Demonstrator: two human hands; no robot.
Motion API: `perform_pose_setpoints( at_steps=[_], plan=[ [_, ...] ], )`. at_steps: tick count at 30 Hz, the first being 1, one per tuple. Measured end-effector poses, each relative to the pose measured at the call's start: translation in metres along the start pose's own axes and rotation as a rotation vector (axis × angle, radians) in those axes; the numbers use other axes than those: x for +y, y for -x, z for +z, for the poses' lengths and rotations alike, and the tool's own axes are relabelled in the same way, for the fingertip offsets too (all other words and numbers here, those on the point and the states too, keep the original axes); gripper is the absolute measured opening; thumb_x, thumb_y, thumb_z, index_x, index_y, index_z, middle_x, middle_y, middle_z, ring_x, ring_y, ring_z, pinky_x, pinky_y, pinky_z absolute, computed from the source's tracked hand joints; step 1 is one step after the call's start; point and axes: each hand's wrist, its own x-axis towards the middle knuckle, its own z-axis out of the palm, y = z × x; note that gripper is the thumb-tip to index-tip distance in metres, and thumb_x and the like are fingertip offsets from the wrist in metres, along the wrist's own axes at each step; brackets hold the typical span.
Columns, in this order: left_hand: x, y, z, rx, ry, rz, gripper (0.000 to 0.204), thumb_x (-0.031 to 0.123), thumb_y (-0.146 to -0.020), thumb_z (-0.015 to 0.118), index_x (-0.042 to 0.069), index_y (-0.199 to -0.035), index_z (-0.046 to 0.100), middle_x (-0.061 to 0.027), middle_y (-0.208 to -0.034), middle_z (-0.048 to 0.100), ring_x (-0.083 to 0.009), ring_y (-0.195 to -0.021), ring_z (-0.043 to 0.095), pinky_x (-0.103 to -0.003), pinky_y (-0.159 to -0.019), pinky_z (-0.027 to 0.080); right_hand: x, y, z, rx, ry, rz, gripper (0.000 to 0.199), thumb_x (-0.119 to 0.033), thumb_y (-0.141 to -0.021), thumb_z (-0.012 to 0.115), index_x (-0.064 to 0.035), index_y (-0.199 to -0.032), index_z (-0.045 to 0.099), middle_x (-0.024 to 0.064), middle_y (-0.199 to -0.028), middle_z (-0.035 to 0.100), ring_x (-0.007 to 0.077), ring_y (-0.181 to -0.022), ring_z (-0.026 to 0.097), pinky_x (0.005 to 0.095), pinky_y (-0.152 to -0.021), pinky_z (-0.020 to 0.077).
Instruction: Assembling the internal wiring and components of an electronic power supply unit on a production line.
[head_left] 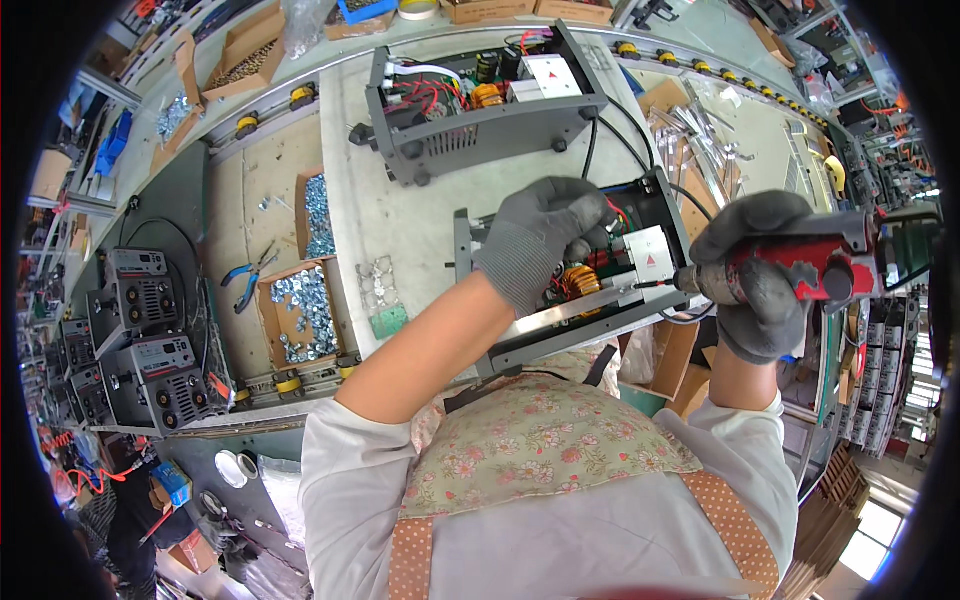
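My right hand point(762, 300), in a dark grey glove, is wrapped round a red power screwdriver point(812, 268). Its bit points left and meets a light metal strip point(565, 314) beside a white plate point(650, 255). Both lie in an open grey metal housing point(530, 353) with a copper-coloured coil point(578, 282) and red wires inside. Over that housing hangs my gloved left hand point(545, 232), fingers curled together near the wires; whatever they hold is hidden. Farther off stands a second open grey housing point(480, 150) with similar parts.
Left of the board are boxes of small metal fasteners point(303, 312) and blue-handled pliers point(246, 278). Several finished machines point(155, 385) stand at the far left. Metal strips point(700, 135) lie in a carton at the right. Black cables point(640, 150) run beside the housings.
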Motion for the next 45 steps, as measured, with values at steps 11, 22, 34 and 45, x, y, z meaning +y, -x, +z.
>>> perform_pose_setpoints(
  at_steps=[11,22,34,45],
  plan=[
    [0.009,0.009,0.004,-0.061,-0.036,0.021,0.04,0.036,-0.103,0.058,-0.001,-0.115,0.066,-0.0037,-0.089,0.069,-0.006,-0.068,0.06,-0.019,-0.057,0.045,-0.025,-0.057,-0.019,0.016,-0.323,-0.286,0.042,-0.024,-0.084,0.064,-0.0083,-0.12,0.049,0.0106,-0.102,0.051,0.0206,-0.085,0.048,0.0364,-0.078,0.0373],
    [0.011,0.008,0.004,0.019,-0.01,-0.023,0.038,0.037,-0.103,0.058,0.0,-0.108,0.067,-0.0017,-0.08,0.067,-0.0057,-0.063,0.058,-0.019,-0.055,0.045,-0.001,-0.068,-0.03,-0.164,-0.487,-0.247,0.035,-0.022,-0.09,0.06,-0.0092,-0.122,0.052,0.0163,-0.111,0.06,0.025,-0.092,0.056,0.0407,-0.082,0.0415],
    [0.034,0.01,-0.006,0.111,-0.181,0.18,0.064,0.06,-0.099,0.052,-0.001,-0.104,0.07,-0.0059,-0.076,0.067,-0.0076,-0.061,0.055,-0.023,-0.054,0.043,0.014,-0.081,-0.038,-0.008,-0.646,-0.211,0.036,-0.022,-0.089,0.059,-0.0028,-0.118,0.05,0.013,-0.105,0.056,0.0215,-0.088,0.053,0.0378,-0.081,0.0412],
    [0.11,-0.073,-0.078,0.327,-2.048,-0.004,0.076,0.067,-0.1,0.031,0.01,-0.074,0.074,-0.0083,-0.07,0.069,-0.0267,-0.079,0.07,-0.04,-0.076,0.055,0.031,-0.079,-0.048,0.236,-0.665,-0.221,0.041,-0.02,-0.086,0.061,0.0046,-0.116,0.051,0.0132,-0.1,0.053,0.0209,-0.084,0.049,0.0372,-0.08,0.0415]
  ],
)
